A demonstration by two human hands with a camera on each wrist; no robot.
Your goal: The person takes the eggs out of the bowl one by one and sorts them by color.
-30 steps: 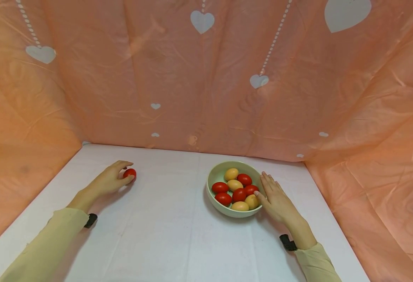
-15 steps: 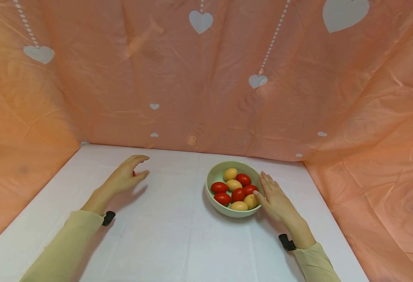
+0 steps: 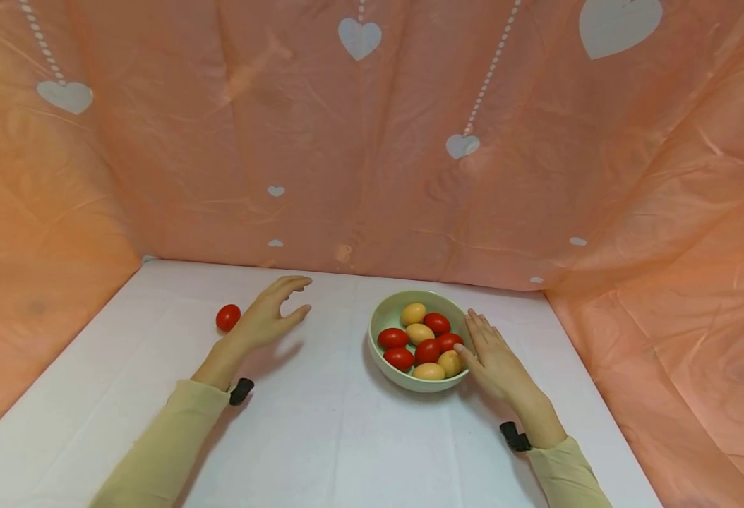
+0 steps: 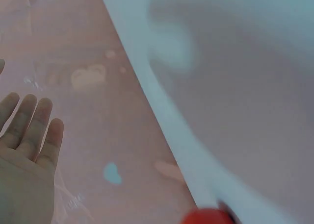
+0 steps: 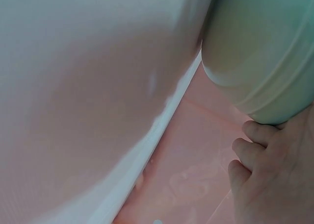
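A pale green bowl (image 3: 385, 370) stands right of the middle of the table in the head view, holding several red and yellow egg-shaped pieces. My right hand (image 3: 498, 363) lies along its right side, fingers straight against the outer wall and thumb reaching over the rim. In the right wrist view three fingertips (image 5: 245, 155) show close by the bowl's wall (image 5: 265, 52). My left hand (image 3: 267, 317) is left of the bowl above the table, thumb and fingers spread apart with nothing between them. Behind it, to the left, a single red egg-shaped piece (image 3: 228, 318) lies on the cloth.
A white cloth (image 3: 308, 451) covers the table. Peach-orange curtains (image 3: 372, 176) printed with pale hearts hang behind it and at both sides. A black wrist strap (image 3: 241, 391) is on the left wrist, another strap (image 3: 514, 437) on the right.
My left hand has left the red egg-shaped piece and moved right, toward the bowl, with nothing in it. The piece stays on the table. My right hand and the bowl have stayed put.
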